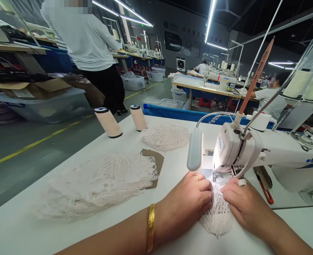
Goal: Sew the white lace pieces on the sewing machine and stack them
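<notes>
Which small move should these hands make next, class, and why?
Probably guide the lace a little further forward: its far end lies beneath the head of the sewing machine, while the left hand and right hand touch its opposite sides.

Off-white openwork lace point(218, 217), far end under the sewing machine head point(227, 147).

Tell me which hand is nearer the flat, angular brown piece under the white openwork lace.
Left: the left hand is to the right of the brown piece, not touching it; the right hand is farther right, past the left.
</notes>
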The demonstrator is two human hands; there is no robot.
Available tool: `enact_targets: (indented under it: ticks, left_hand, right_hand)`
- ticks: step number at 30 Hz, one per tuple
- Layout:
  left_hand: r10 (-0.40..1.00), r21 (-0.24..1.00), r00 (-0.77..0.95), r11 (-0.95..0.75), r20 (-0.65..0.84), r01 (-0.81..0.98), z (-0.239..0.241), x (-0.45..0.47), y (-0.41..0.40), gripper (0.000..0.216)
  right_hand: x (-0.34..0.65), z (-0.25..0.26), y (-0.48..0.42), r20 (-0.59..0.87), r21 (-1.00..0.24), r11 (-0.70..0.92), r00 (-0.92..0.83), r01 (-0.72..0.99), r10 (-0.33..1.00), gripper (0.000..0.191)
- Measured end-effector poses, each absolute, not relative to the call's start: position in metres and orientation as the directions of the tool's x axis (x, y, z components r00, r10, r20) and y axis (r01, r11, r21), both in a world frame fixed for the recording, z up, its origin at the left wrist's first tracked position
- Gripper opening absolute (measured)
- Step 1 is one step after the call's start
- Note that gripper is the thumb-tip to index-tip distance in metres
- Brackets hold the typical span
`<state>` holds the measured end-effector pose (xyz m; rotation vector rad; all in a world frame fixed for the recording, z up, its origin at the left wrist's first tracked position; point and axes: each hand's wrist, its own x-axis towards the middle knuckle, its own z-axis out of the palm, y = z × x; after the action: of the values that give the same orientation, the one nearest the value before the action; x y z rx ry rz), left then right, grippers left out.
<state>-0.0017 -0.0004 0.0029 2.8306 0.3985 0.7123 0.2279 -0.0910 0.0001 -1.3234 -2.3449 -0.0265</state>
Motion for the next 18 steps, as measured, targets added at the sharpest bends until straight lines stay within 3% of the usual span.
enact_targets:
  ticks: [13, 18]
  left_hand:
    - [0.359, 0.233, 0.834, -0.930, 0.419, 0.283, -0.002, 0.003, 0.005, 0.013]
    - [0.359, 0.230, 0.827, -0.931, 0.432, 0.284, 0.001, 0.003, 0.006, 0.017]
  right_hand:
    - [0.235, -0.008, -0.087, 0.361, -0.068, 0.414, -0.365, 0.908, 0.858, 0.027]
    - [0.239, -0.008, -0.087, 0.341, -0.062, 0.357, -0.317, 0.932, 0.885, 0.037]
